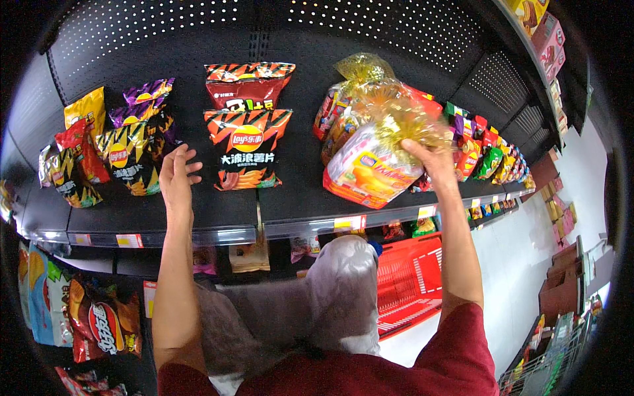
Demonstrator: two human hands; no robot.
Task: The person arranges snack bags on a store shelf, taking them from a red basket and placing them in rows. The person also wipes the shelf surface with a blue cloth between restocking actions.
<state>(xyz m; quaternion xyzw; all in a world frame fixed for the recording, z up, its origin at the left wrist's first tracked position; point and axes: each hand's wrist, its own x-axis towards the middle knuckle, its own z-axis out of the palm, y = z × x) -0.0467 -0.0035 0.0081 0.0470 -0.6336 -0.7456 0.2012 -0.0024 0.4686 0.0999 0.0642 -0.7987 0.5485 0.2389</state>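
Note:
My right hand (432, 160) is closed around the gathered gold neck of a clear gift bag (376, 168) filled with brightly coloured packaged snacks. The bag leans at the front of the black shelf, and I cannot tell whether it still rests on it. Two similar gold-topped bags (362, 68) stand right behind it. My left hand (177, 177) is raised with its fingers apart, holding nothing, beside a black-and-yellow chip bag (127, 162). Between my hands stands an orange-striped chip bag (246, 150), with a dark red bag (246, 86) behind it.
Yellow (86, 112), red and purple chip bags stand at the left of the shelf (290, 198). More colourful packets (489, 152) line it at the right. Below are a red plastic basket (409, 280) and a lower shelf with snack bags (105, 317). A wire cart (555, 356) is at lower right.

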